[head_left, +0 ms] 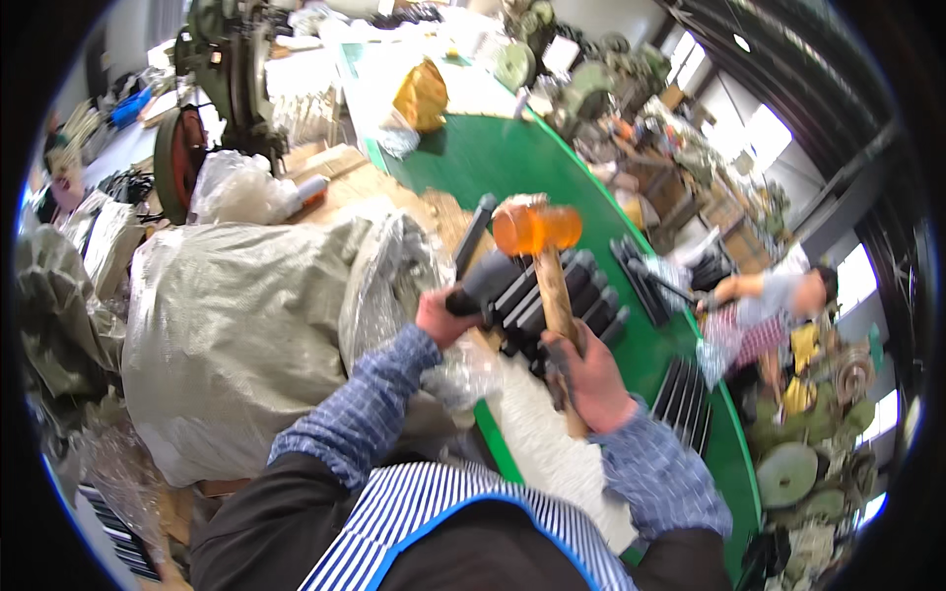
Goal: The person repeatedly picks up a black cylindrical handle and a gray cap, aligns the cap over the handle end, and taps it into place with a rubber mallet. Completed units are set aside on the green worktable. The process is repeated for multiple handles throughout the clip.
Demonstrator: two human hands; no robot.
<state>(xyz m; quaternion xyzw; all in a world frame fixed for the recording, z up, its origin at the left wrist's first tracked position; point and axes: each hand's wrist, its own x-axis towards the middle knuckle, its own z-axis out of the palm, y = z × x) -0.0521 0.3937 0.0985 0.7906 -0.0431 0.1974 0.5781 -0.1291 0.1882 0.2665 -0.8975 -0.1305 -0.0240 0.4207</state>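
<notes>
My right hand [595, 379] is wrapped round the wooden handle of a mallet [555, 291], which I hold upright. Its head is a translucent orange cylinder, raised over the pile beyond. My left hand [446, 317] grips the near end of a dark grey, rod-like piece [489, 279], slightly blurred, that points away from me. Just past both hands lies a stack of similar dark grey tubes [591, 288]. Another dark tube [474, 234] leans out beyond the left hand. What is fitted at the gripped end is covered by my fingers.
A large wrapped sack [236, 335] bulks at my left, with clear plastic [394, 286] beside it. A green-topped table [473, 153] runs away from me, carrying a yellow bag [422, 96] and more dark rods [680, 404]. Across it, a co-worker [769, 310] holds a dark rod.
</notes>
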